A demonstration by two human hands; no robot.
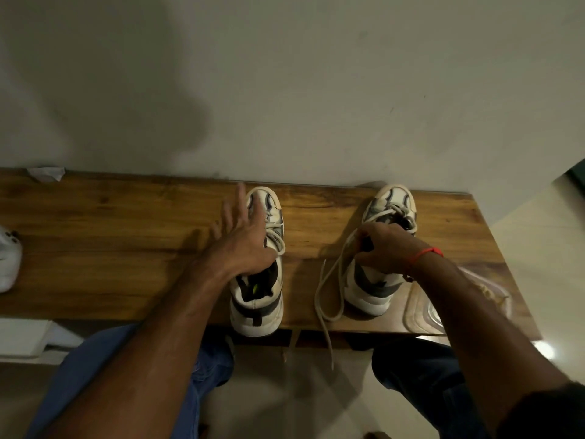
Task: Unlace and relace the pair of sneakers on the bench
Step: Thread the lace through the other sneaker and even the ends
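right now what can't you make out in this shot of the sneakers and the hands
- Head view: the left hand covers the lacing of the left white and grey sneaker, so its lace state is hidden.
- The right hand has its fingers curled at the loose cream lace of the right white and grey sneaker; the grip itself is hidden under the hand.
- White object on the wooden bench: cut by the left edge.

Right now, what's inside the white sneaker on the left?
Inside the white and grey left sneaker, a dark lining shows at the heel opening with a small yellow-green patch. The left hand, fingers spread, hangs over the tongue and laces, so anything deeper toward the toe is covered.
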